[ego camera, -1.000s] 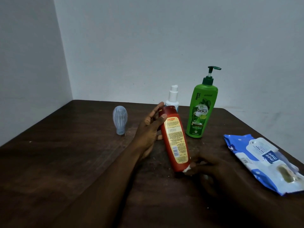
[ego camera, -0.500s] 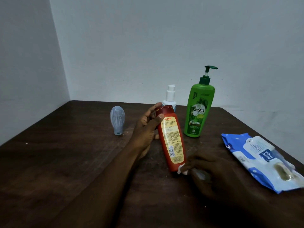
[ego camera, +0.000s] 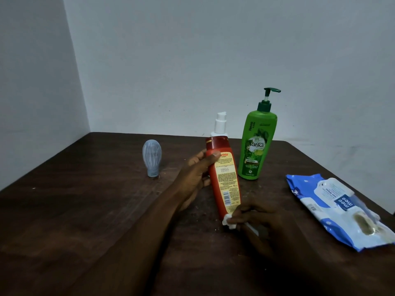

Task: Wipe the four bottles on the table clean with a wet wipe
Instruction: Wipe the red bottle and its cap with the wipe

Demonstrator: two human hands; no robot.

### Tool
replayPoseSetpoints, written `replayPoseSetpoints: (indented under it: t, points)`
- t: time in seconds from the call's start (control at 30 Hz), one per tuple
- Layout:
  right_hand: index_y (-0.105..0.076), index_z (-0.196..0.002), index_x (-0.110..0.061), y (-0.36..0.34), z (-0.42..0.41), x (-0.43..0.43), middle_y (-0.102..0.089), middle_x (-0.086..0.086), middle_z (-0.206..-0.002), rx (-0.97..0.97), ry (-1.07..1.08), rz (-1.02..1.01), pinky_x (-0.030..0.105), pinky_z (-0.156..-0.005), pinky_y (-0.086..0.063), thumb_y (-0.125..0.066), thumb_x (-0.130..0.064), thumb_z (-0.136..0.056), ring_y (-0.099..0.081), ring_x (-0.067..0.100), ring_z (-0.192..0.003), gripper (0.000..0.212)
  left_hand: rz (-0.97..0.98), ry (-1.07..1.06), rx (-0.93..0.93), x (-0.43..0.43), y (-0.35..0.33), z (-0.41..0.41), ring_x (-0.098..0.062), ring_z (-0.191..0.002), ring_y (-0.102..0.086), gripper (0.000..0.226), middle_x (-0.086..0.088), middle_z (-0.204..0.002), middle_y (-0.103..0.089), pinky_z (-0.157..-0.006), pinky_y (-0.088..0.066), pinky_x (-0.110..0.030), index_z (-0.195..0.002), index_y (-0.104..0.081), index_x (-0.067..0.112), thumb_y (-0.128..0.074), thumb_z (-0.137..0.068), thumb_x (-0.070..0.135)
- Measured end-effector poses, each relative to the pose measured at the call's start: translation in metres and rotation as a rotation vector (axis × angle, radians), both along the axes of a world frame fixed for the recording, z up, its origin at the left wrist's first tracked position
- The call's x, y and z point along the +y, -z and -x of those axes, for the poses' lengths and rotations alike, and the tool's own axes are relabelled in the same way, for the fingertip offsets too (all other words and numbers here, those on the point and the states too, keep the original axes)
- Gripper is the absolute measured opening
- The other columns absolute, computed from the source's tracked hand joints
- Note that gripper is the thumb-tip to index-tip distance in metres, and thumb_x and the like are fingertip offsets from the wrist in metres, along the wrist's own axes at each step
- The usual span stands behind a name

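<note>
A red bottle (ego camera: 223,176) with a yellow label leans over the dark wooden table (ego camera: 85,210). My left hand (ego camera: 195,176) grips its upper part, thumb on the label. My right hand (ego camera: 260,223) holds a white wet wipe (ego camera: 229,222) pressed against the bottle's lower end. Behind the red bottle stands a white pump bottle (ego camera: 220,124), mostly hidden. A tall green pump bottle (ego camera: 257,144) stands upright to the right of it. A small blue-grey bottle (ego camera: 152,158) stands cap-down at the left.
A blue and white pack of wet wipes (ego camera: 339,208) lies at the table's right edge, its flap lifted. White walls meet in a corner behind the table. The table's far edge runs just behind the bottles.
The red bottle has tipped more upright in my left hand. My right hand with the wipe has stayed at its lower end.
</note>
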State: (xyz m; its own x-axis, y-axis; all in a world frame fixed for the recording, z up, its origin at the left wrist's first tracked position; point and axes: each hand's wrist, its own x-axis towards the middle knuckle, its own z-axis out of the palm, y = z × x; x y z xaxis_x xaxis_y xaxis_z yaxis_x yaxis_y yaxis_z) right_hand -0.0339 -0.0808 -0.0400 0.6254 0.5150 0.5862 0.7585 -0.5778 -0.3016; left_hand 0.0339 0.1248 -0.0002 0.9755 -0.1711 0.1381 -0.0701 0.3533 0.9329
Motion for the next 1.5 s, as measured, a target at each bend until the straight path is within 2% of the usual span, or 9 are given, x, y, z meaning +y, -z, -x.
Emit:
replayPoseSetpoints:
  t: [0.1, 0.23, 0.43, 0.67, 0.8, 0.97, 1.1, 1.2, 1.5]
  points:
    - [-0.069, -0.108, -0.037, -0.002, 0.000, -0.001, -0.063, -0.026, -0.110, 0.047, -0.006, -0.029, 0.000, -0.089, -0.042, -0.063, -0.034, -0.082, -0.056, -0.014, -0.111, 0.027, 0.009, 0.049, 0.022, 0.000, 0.002, 0.002, -0.022, -0.109, -0.068, 0.022, -0.004, -0.109, -0.074, -0.091, -0.056, -0.037, -0.115, -0.062, 0.018, -0.054, -0.096, 0.027]
    - [-0.073, -0.101, -0.039, -0.005, 0.000, -0.001, -0.058, -0.031, -0.114, 0.100, 0.038, -0.075, -0.003, -0.087, -0.040, -0.071, -0.029, -0.084, -0.054, -0.017, -0.111, 0.020, 0.051, 0.167, 0.037, -0.001, 0.003, 0.005, -0.029, -0.120, -0.063, 0.042, -0.013, -0.129, -0.066, -0.100, -0.050, -0.052, -0.135, -0.051, 0.015, -0.044, -0.099, 0.036]
    - [-0.075, -0.105, -0.032, -0.025, -0.007, 0.005, -0.063, -0.022, -0.109, 0.233, 0.165, -0.186, -0.001, -0.080, -0.042, -0.073, -0.022, -0.088, -0.054, -0.016, -0.105, 0.020, 0.116, 0.204, 0.081, -0.003, 0.007, 0.005, -0.035, -0.117, -0.064, 0.040, -0.017, -0.129, -0.065, -0.092, -0.054, -0.051, -0.134, -0.048, 0.014, -0.036, -0.104, 0.037]
    - [-0.077, -0.104, -0.019, -0.054, -0.019, 0.021, -0.074, -0.005, -0.107, 0.352, 0.096, -0.611, 0.008, -0.073, -0.050, -0.073, -0.011, -0.087, -0.067, -0.003, -0.096, 0.019, 0.371, 0.131, 0.140, 0.002, -0.008, 0.007, -0.033, -0.106, -0.069, 0.040, -0.024, -0.127, -0.064, -0.082, -0.059, -0.051, -0.137, -0.045, -0.002, -0.044, -0.104, 0.022]
    - [-0.075, -0.104, -0.023, -0.057, -0.002, 0.028, -0.073, -0.011, -0.105, 0.350, 0.054, -0.718, 0.010, -0.073, -0.053, -0.069, -0.015, -0.089, -0.067, -0.006, -0.097, 0.019, 0.506, 0.111, 0.150, 0.008, -0.011, 0.008, -0.031, -0.098, -0.072, 0.037, -0.021, -0.109, -0.072, -0.083, -0.058, -0.050, -0.134, -0.046, 0.000, -0.045, -0.103, 0.020]
    - [-0.074, -0.107, -0.016, -0.052, 0.008, 0.042, -0.071, -0.005, -0.108, 0.175, 0.091, -0.792, 0.006, -0.076, -0.050, -0.070, -0.018, -0.085, -0.064, -0.008, -0.102, 0.022, 0.593, 0.068, 0.150, 0.006, -0.012, 0.007, -0.032, -0.090, -0.073, 0.039, -0.023, -0.103, -0.072, -0.077, -0.059, -0.048, -0.136, -0.043, -0.003, -0.043, -0.103, 0.018]
    - [-0.075, -0.110, -0.015, -0.044, 0.007, 0.057, -0.070, -0.001, -0.109, -0.068, 0.190, -0.725, 0.011, -0.083, -0.051, -0.076, -0.011, -0.085, -0.065, 0.002, -0.105, 0.025, 0.629, 0.016, 0.146, 0.003, -0.012, 0.007, -0.033, -0.088, -0.072, 0.032, -0.026, -0.106, -0.068, -0.069, -0.062, -0.045, -0.126, -0.048, -0.005, -0.040, -0.104, 0.017]
    - [-0.074, -0.112, -0.013, -0.040, 0.010, 0.065, -0.070, -0.003, -0.111, -0.251, 0.222, -0.580, 0.014, -0.090, -0.051, -0.077, -0.005, -0.084, -0.062, -0.001, -0.107, 0.029, 0.658, -0.027, 0.167, 0.004, -0.013, 0.007, -0.033, -0.092, -0.070, 0.031, -0.027, -0.111, -0.065, -0.066, -0.062, -0.045, -0.127, -0.047, -0.004, -0.040, -0.104, 0.016]
    - [-0.076, -0.107, -0.005, -0.038, 0.001, 0.059, -0.069, 0.006, -0.113, -0.481, 0.057, -0.239, 0.027, -0.093, -0.050, -0.071, 0.000, -0.085, -0.061, 0.019, -0.106, 0.024, 0.623, -0.037, 0.206, 0.006, -0.016, 0.014, -0.031, -0.097, -0.065, 0.034, -0.021, -0.100, -0.071, -0.081, -0.051, -0.046, -0.129, -0.048, -0.001, -0.042, -0.102, 0.019]
